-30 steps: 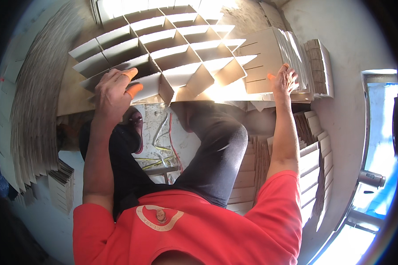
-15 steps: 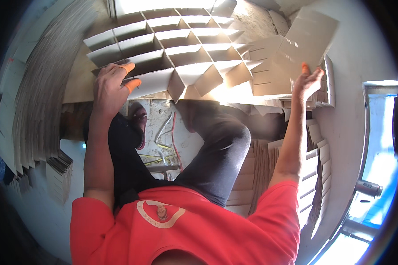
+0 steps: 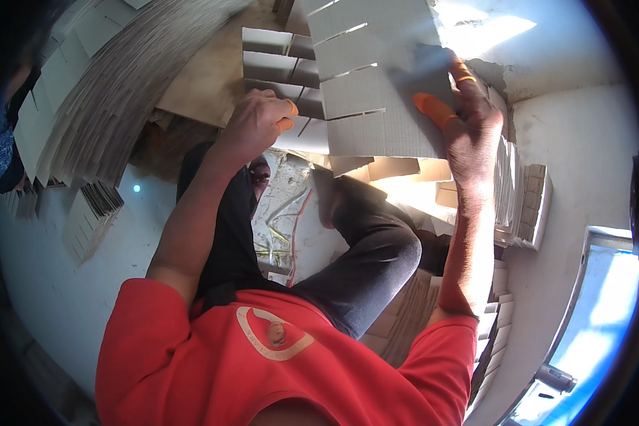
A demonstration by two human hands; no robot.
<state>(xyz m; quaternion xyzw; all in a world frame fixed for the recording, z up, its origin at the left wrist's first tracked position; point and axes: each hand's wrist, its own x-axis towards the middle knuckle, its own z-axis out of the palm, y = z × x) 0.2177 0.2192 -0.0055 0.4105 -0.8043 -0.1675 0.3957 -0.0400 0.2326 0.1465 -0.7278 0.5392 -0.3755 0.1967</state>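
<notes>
A slotted cardboard sheet (image 3: 376,85) is tilted up in front of me, its slots opening on its left edge. At its right edge my right hand (image 3: 472,121) grips it, with the orange-covered thumb across its face. Left of the sheet, part of a cardboard divider grid (image 3: 280,67) shows, with pale crossing strips; the sheet hides the rest. My left hand (image 3: 255,124) is closed at the grid's near left end, its orange-covered fingertips pinching the nearest strip.
A long stack of cardboard sheets (image 3: 128,89) curves along the left. A brown board (image 3: 206,78) lies beside it. More stacked cardboard (image 3: 529,202) stands at the right by the wall. Below, between my legs, plastic straps (image 3: 280,231) lie on the floor.
My right hand has brought the sheet leftward, in front of the grid. The left hand has closed from a spread pose onto the near strip. The whole view has shifted.
</notes>
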